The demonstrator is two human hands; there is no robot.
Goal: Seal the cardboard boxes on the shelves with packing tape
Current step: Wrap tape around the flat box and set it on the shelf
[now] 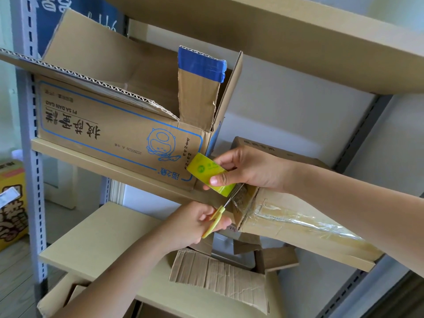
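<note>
Tape roll: the right hand [250, 168] grips the yellow-green roll of clear packing tape [210, 174], keeping the strip taut for cutting.
Scissors: the left hand [195, 222] is curled round yellow-handled scissors [223, 211], blades up-right at the strip.
Box: the taped brown cardboard box [298, 222] lies on the middle shelf [110, 165], long axis running right and down.

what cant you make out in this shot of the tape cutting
Head view:
- Scissors: blade tips blurred against the clear tape; the left hand covers the handles.
- Tape roll: far side covered by the right hand.
- Open box: contents hidden by its flaps.
- Yellow box: cut off by the left edge.
</note>
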